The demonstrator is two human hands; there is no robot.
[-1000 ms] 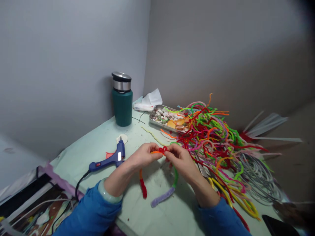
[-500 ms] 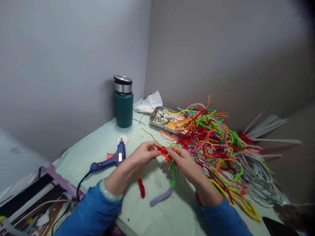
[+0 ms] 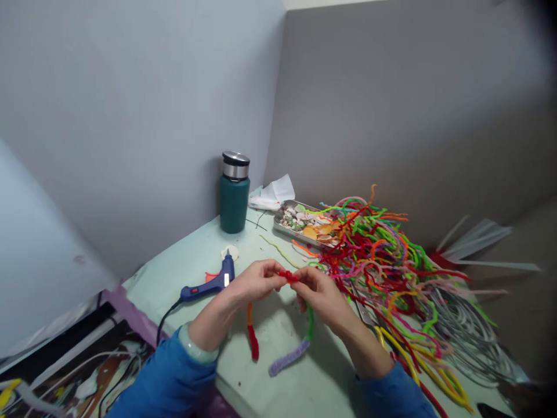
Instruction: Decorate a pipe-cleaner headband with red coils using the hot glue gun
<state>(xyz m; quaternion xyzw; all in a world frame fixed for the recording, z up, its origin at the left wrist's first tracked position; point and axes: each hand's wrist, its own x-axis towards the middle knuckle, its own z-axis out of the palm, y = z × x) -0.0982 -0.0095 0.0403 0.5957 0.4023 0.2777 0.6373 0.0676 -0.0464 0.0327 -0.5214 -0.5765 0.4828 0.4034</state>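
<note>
Between my two hands is a multicoloured pipe cleaner piece, with a red bunched part (image 3: 288,276) showing at the fingertips. My left hand (image 3: 260,280) pinches the red part from the left; below it hangs an orange and red end (image 3: 253,342). My right hand (image 3: 317,290) pinches from the other side, and a green length ending in a thick lilac tip (image 3: 289,357) curves down beneath it. How the piece joins inside the fingers is hidden. Left of my left hand lies a blue hot glue gun (image 3: 213,283), its nozzle on a round white pad (image 3: 230,252).
A heap of coloured pipe cleaners (image 3: 374,249) covers the right side, partly over a metal tray (image 3: 287,231) of shells and discs. Behind stand a green flask (image 3: 234,203) and crumpled white tissue (image 3: 278,190). Grey coils (image 3: 465,331) and yellow pipe cleaners (image 3: 448,377) lie at the right.
The whole view has shifted, so the things on the table appear further right and lower. Both hands still pinch the piece; the orange beneath the red part no longer shows between them.
</note>
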